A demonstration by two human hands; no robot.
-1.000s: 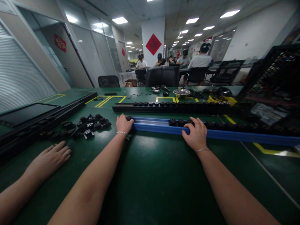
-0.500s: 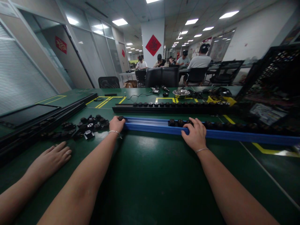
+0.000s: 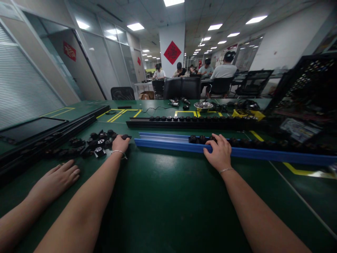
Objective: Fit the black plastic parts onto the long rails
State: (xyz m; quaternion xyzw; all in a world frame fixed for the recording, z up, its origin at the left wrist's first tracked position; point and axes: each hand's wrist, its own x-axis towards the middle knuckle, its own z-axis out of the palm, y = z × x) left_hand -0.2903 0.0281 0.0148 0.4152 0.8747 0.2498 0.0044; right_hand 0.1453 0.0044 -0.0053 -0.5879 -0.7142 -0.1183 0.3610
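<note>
A long blue rail (image 3: pixel 165 145) lies across the green table, its channel holding a row of black roller-like pieces (image 3: pixel 193 139) toward the right. My right hand (image 3: pixel 220 151) grips the rail, the thumb against its near wall and the fingers over the top among these pieces. Left of the rail's end, my left hand (image 3: pixel 120 144) is closed around a small black piece (image 3: pixel 125 136), apart from the rail. Beside it is a pile of similar black parts (image 3: pixel 101 141), one with a white face. Its fingertips are partly hidden.
Another person's hand (image 3: pixel 59 175) rests flat at the left. Behind the blue rail stands a black rail (image 3: pixel 168 123) with several round pieces. Farther back are a metal bowl (image 3: pixel 203 106) and a yellow tray (image 3: pixel 259 115). Long black rails (image 3: pixel 86 119) lie at left.
My left hand has moved left with the black piece, off the blue rail's end and toward the pile. My right hand has kept its hold on the rail.
</note>
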